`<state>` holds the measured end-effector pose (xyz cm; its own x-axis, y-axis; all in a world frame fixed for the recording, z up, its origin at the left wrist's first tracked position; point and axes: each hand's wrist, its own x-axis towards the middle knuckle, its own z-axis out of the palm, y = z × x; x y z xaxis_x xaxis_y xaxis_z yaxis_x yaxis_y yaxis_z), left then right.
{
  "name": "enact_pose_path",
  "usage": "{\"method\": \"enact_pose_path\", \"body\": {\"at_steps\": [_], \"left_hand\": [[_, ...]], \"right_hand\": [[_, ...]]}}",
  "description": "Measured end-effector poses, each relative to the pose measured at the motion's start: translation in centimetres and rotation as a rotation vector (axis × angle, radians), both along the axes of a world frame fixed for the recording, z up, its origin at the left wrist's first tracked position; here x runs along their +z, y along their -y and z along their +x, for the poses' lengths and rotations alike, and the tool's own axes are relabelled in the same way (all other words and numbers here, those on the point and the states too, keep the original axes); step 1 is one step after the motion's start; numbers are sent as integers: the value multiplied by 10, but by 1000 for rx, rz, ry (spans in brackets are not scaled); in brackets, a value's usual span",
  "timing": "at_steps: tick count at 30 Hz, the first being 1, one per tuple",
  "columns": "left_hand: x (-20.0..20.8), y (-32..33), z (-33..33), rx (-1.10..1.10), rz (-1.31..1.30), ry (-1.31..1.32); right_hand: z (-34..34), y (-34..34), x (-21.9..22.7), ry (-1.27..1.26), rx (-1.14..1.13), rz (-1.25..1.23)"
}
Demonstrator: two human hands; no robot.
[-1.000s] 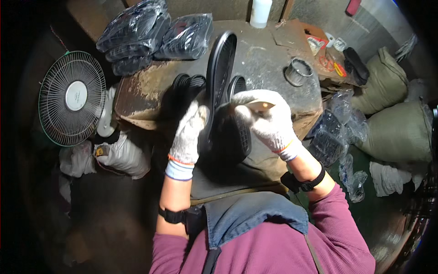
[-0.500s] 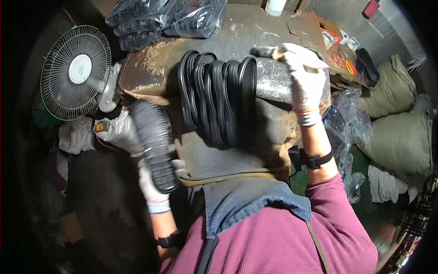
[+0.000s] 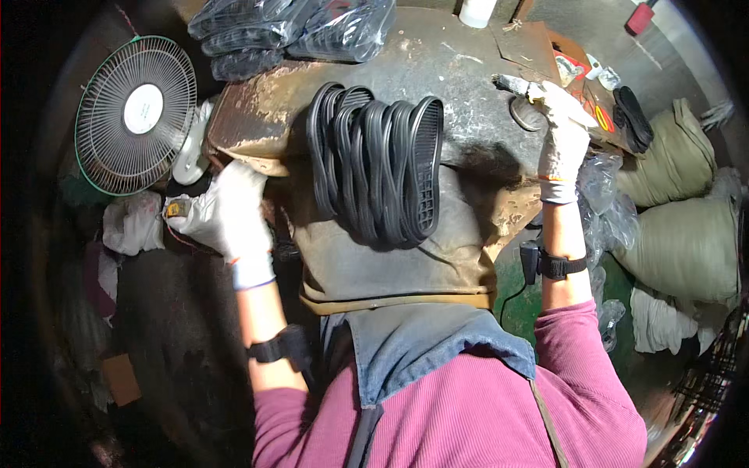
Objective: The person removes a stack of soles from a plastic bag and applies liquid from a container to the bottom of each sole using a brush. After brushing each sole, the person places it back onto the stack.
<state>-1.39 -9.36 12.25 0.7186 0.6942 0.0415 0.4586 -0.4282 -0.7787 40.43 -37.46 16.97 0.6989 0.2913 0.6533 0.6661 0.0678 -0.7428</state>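
My right hand (image 3: 563,129), in a white glove, is closed around a brush (image 3: 513,83) at the right of the worktable. The brush's bristle end points left. Just below the brush is a small round dish or opening (image 3: 527,115); I cannot tell which. Several black shoe soles (image 3: 374,164) stand on edge in a row, pressed side by side, at the near middle of the table. My left hand (image 3: 243,207), also gloved in white, is by the table's left corner. Motion smears its fingers, and no sole shows in it.
Plastic-wrapped dark bundles (image 3: 292,31) lie at the back left of the worn worktable (image 3: 445,58). A round fan (image 3: 140,113) stands at the left. Orange-handled scissors (image 3: 602,118) and dark soles (image 3: 632,117) are at the right, beside stuffed green sacks (image 3: 679,234).
The black sole that my left hand held is out of sight, and that hand has moved up toward the table corner. My right hand has moved right with the brush.
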Motion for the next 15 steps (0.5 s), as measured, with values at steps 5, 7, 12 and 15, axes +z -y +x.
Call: {"method": "enact_pose_path", "body": {"at_steps": [5,7,12,15], "left_hand": [[23,70,196,-600,-596,1072],[11,77,221,-549,-455,810],[22,99,242,-595,-464,850],[40,123,247,-752,-594,872]], "right_hand": [[40,18,6,54,-95,-49],[74,19,-7,236,-208,-141],[104,37,5,116,-274,-465],[120,33,-5,423,-362,-913]]}}
